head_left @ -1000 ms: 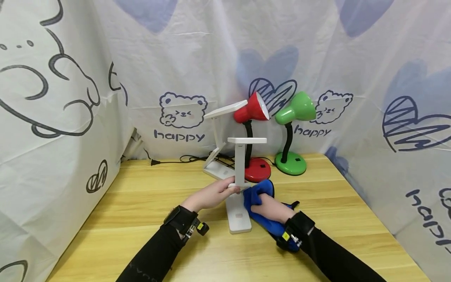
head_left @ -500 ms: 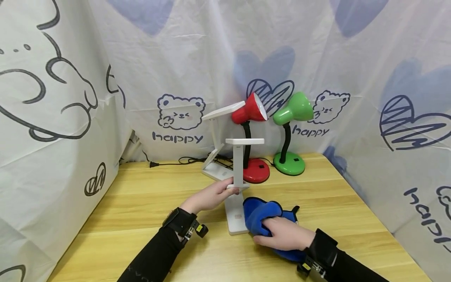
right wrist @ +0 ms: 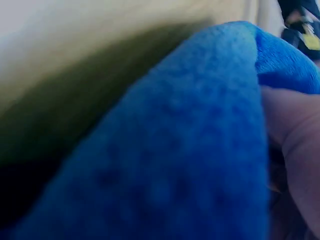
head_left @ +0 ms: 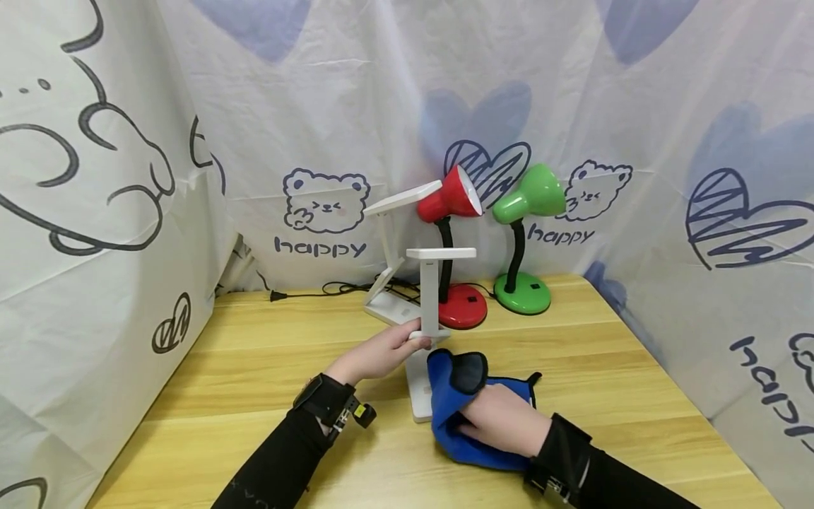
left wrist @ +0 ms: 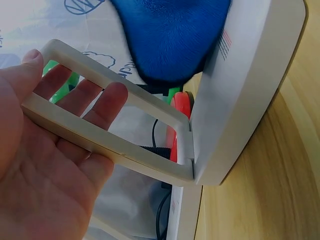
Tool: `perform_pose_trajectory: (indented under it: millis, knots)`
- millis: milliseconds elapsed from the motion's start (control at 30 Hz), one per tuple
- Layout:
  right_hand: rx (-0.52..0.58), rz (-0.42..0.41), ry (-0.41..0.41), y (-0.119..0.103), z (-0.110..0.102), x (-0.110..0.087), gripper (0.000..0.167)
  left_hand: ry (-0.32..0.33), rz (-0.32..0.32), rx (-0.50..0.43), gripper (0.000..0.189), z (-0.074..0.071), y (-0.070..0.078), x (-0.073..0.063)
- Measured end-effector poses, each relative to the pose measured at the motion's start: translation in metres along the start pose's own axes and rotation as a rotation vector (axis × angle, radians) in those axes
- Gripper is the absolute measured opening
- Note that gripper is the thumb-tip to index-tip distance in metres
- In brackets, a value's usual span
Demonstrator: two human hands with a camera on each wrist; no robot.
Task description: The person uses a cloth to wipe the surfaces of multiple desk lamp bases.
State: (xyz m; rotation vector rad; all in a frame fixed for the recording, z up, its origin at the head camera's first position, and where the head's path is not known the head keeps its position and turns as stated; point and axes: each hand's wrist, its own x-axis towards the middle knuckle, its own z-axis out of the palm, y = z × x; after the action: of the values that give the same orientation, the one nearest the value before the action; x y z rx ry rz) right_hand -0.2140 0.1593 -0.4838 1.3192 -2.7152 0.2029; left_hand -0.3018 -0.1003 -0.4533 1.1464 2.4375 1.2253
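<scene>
A white desk lamp stands upright in the middle of the table. My left hand grips the lower part of its stem; in the left wrist view the fingers curl through the open frame of that white arm. A blue cloth with dark edging is bunched in my right hand, beside and partly over the right side of the lamp's base. The right wrist view is mostly filled by the blurred cloth, with the thumb along its edge.
Behind stand a second white lamp, a red lamp and a green lamp. A black cord with a plug lies along the back of the wooden table. Printed white curtains surround the table.
My right hand and the cloth have come down from beside the stem toward the front, then shifted slightly left over the base. The left hand keeps its hold on the lamp.
</scene>
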Motion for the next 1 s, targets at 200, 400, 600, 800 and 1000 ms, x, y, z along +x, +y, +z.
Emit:
perform_pose_trajectory:
  millis: [200,400,600,800,1000]
  knots:
    - [-0.217,-0.112,0.059,-0.008,-0.003,0.02,0.012,0.001,0.006,-0.002,0.031,0.0,0.0,0.0]
    - [-0.266,-0.147,0.015,-0.016,-0.005,0.03,0.005,-0.002,0.022,-0.013,0.031,0.001,0.001,0.001]
    - [-0.225,-0.156,-0.005,-0.026,-0.003,0.043,0.006,0.007,-0.008,0.007,0.033,0.0,0.004,0.0]
    - [-0.217,-0.184,0.012,-0.04,0.005,0.063,0.004,0.002,-0.021,0.007,0.029,-0.002,0.005,-0.002]
    - [-0.27,-0.217,0.066,-0.052,0.009,0.074,0.004,-0.009,-0.036,0.004,0.032,-0.003,0.004,-0.002]
